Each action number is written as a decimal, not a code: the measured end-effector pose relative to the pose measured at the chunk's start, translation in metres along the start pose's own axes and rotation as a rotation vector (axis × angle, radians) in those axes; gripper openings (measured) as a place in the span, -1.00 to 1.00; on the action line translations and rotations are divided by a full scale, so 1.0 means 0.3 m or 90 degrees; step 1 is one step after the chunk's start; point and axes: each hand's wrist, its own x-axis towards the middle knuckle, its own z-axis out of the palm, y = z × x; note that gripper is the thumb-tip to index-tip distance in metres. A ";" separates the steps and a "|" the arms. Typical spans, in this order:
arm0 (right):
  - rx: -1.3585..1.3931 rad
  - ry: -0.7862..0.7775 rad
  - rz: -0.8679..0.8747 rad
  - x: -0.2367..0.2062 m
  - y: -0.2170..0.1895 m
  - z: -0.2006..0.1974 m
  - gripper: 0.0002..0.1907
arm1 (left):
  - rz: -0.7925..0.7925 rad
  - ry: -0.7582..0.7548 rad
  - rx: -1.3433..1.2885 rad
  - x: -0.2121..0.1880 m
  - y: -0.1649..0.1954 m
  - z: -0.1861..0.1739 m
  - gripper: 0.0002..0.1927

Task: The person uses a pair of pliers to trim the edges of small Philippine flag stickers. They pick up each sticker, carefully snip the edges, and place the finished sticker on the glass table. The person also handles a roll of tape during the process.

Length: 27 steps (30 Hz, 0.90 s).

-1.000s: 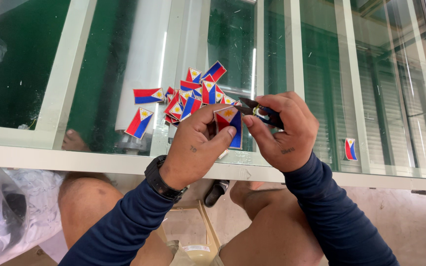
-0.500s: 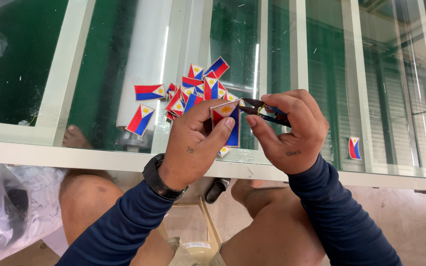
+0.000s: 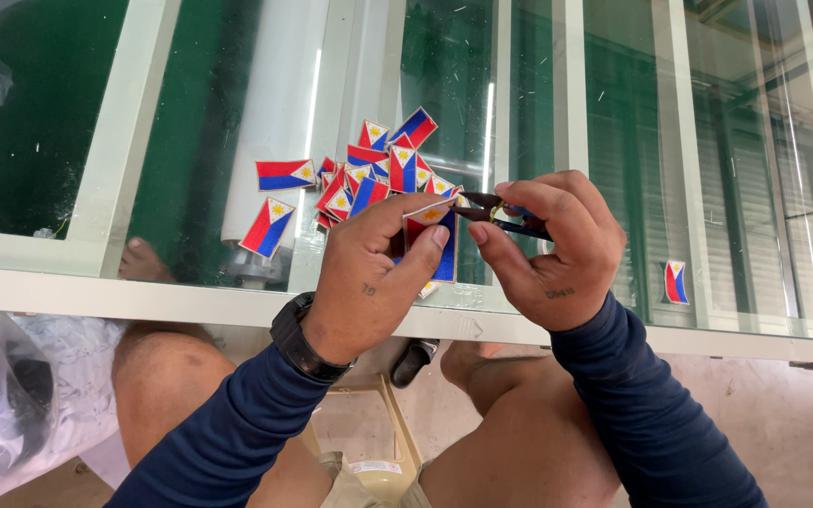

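From where I watch, this looks like a small home workshop or cottage piecework spot rather than a factory floor. The work surface is a glass-topped table (image 3: 190,292) with a pale painted frame, and a heap of small embroidered flag patches (image 3: 378,174) lies near its middle, with one stray patch (image 3: 676,281) toward the right edge. Green louvred shutters (image 3: 632,141) reflect in the glass. Below the near edge I see bare knees, a crumpled plastic bag (image 3: 21,395) at the left and a rough concrete floor.
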 end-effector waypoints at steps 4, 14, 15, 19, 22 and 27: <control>-0.028 0.022 -0.043 -0.005 0.023 0.016 -0.65 | -0.092 -0.021 -0.096 0.019 -0.030 0.003 -0.71; 0.005 -0.021 -0.011 0.053 -0.100 -0.073 -0.63 | -0.107 -0.046 -0.136 -0.017 0.133 -0.018 -0.75; -0.006 -0.015 -0.021 0.064 -0.113 -0.076 -0.64 | -0.102 -0.038 -0.112 -0.016 0.152 -0.016 -0.75; -0.017 -0.002 -0.037 0.089 -0.161 -0.107 -0.65 | -0.064 -0.020 -0.018 -0.033 0.221 -0.021 -0.76; -0.001 -0.016 -0.020 0.102 -0.191 -0.124 -0.64 | -0.059 -0.017 0.003 -0.041 0.261 -0.021 -0.76; 0.054 -0.066 0.014 0.077 -0.157 -0.120 -0.63 | -0.078 -0.026 0.002 -0.038 0.221 -0.012 -0.73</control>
